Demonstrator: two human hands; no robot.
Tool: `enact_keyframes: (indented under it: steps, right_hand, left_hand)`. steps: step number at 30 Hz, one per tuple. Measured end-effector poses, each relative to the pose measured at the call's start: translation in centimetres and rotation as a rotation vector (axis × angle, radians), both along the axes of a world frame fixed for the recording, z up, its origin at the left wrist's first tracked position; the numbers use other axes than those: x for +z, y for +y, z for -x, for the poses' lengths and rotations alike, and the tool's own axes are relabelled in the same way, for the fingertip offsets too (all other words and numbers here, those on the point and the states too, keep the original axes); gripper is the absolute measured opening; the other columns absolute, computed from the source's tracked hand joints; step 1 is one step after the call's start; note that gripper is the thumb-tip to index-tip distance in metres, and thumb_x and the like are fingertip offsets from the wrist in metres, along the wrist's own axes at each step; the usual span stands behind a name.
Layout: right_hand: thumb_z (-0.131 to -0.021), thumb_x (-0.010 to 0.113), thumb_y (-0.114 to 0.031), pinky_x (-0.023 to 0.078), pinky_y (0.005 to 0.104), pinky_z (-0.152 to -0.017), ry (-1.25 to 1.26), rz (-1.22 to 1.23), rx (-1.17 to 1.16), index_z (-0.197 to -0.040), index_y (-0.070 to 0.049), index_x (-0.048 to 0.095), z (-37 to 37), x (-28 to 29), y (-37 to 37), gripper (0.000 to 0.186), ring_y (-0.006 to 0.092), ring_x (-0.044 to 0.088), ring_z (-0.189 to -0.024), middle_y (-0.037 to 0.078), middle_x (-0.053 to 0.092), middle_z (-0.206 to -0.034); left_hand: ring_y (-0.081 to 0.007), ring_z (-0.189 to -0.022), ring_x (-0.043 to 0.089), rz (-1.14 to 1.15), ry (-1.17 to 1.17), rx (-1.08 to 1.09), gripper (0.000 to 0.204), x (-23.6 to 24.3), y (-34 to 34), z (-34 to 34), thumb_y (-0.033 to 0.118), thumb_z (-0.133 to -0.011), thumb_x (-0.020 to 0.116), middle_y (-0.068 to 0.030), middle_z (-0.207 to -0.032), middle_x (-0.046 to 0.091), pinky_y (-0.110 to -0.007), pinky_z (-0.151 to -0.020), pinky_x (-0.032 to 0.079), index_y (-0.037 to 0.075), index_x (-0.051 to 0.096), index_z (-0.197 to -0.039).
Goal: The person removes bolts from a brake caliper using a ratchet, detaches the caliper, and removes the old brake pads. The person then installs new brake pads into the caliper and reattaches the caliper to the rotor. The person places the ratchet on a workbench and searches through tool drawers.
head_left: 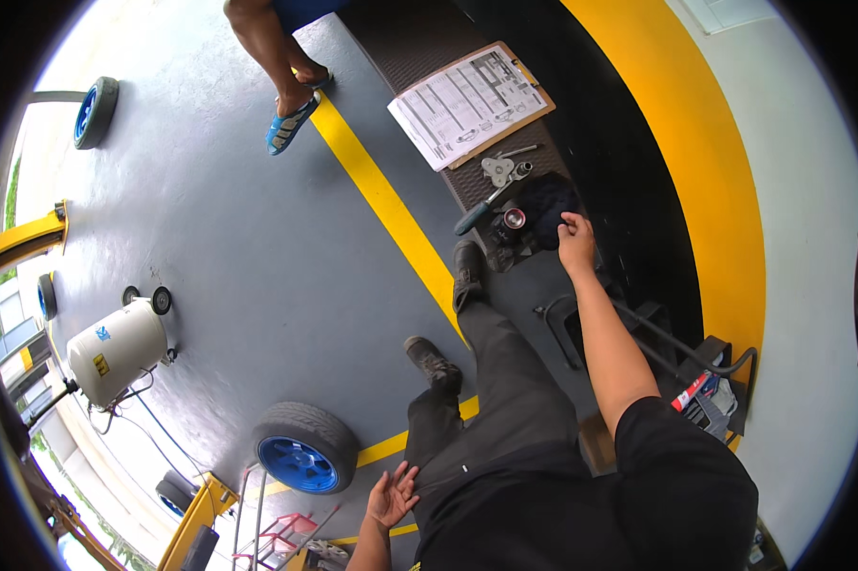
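My right hand (576, 244) is at the right edge of a bunched black cloth (547, 205) on the bench, its fingers curled together. Whatever may be between the fingertips is too small to make out. Left of the cloth lies a ratchet (488, 208) with a dark green handle. A three-lobed metal filter wrench (497, 170) rests just beyond it, and a small round red-and-silver part (514, 219) sits by the cloth's near side. Low by my left thigh, my left hand (392, 496) is open, palm up and fingers apart, holding nothing.
A clipboard (532, 103) with printed sheets lies farther along the brown bench (391, 43). Another person's leg (275, 62) is at the far left of it. A blue-rimmed wheel (303, 449) lies left of my legs, near a white tank (120, 350). A black bent bar (676, 335) stands beside my right forearm.
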State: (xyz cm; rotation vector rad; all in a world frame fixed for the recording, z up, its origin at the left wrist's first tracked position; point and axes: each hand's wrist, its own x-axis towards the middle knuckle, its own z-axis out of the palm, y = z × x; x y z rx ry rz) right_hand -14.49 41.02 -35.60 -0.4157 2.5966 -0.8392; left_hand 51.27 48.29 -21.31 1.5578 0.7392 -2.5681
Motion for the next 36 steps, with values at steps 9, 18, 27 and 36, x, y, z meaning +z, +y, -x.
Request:
enact_keyframes:
  steps: [9,18,27,36]
  right_hand:
    - [-0.094,0.063,-0.029,0.055,0.0404,-0.077,-0.097,-0.195,0.524,-0.12,-0.01,0.061,-17.0,5.6,-6.8,0.032,0.0325,0.072,-0.08,0.015,0.073,-0.093]
    - [-0.099,0.06,-0.039,0.045,0.0418,-0.052,-0.511,-0.505,-0.028,-0.122,-0.006,0.059,-20.8,-2.8,-11.0,0.04,0.0311,0.062,-0.066,0.017,0.065,-0.106]
    - [-0.088,0.061,-0.018,0.044,0.0291,-0.051,-0.824,-0.079,-0.157,-0.1,-0.014,0.057,-18.3,-1.2,-11.0,0.013,0.0156,0.057,-0.059,0.004,0.058,-0.077]
    - [-0.094,0.062,-0.012,0.049,0.025,-0.055,-1.134,0.582,-0.524,-0.101,-0.006,0.062,-12.8,11.5,-9.8,0.01,0.0143,0.061,-0.064,0.002,0.06,-0.076]
  left_hand:
    - [-0.0307,-0.124,0.058,-0.053,-0.553,-0.435,0.078,8.4,15.4,-4.7,0.062,-0.098,0.051,-0.0156,-0.137,0.061,-0.041,-0.109,0.043,-0.001,0.048,-0.144]
    - [-0.0269,-0.145,0.037,0.014,-0.411,-0.459,0.082,19.7,26.0,-9.3,0.071,-0.096,0.044,-0.0098,-0.159,0.037,-0.044,-0.115,0.035,0.016,0.034,-0.157]
    - [-0.0281,-0.128,0.056,0.097,-0.455,-0.392,0.083,22.0,32.0,-8.6,0.072,-0.094,0.046,-0.0068,-0.15,0.05,-0.043,-0.101,0.046,0.019,0.034,-0.156]
    - [-0.0185,-0.112,0.061,0.145,-0.452,-0.435,0.08,26.0,29.5,-12.3,0.068,-0.095,0.049,0.0012,-0.139,0.061,-0.039,-0.092,0.049,0.019,0.033,-0.156]
